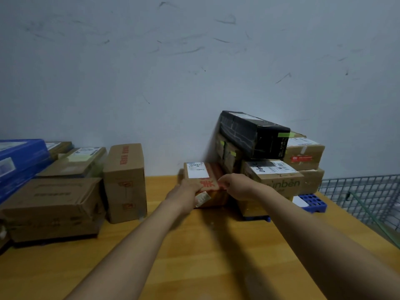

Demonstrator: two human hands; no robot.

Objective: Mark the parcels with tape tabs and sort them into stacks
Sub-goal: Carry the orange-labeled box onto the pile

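A small brown parcel (pixel 202 173) with a white label and red print sits on the wooden table (pixel 194 256) near the wall. My left hand (pixel 188 189) grips its near left edge. My right hand (pixel 234 185) holds its near right edge, fingers curled over the top. To the right stands a stack: a black box (pixel 253 135) with a green tape tab on brown cartons, one marked with handwriting (pixel 272 172). On the left another group of cartons (pixel 54 202) includes an upright one (pixel 125 182).
A blue flat package (pixel 19 163) lies on the left cartons. A blue perforated rack (pixel 311 202) sits by the right stack. A wire mesh basket (pixel 363 195) borders the table's right edge. A scuffed wall stands behind everything.
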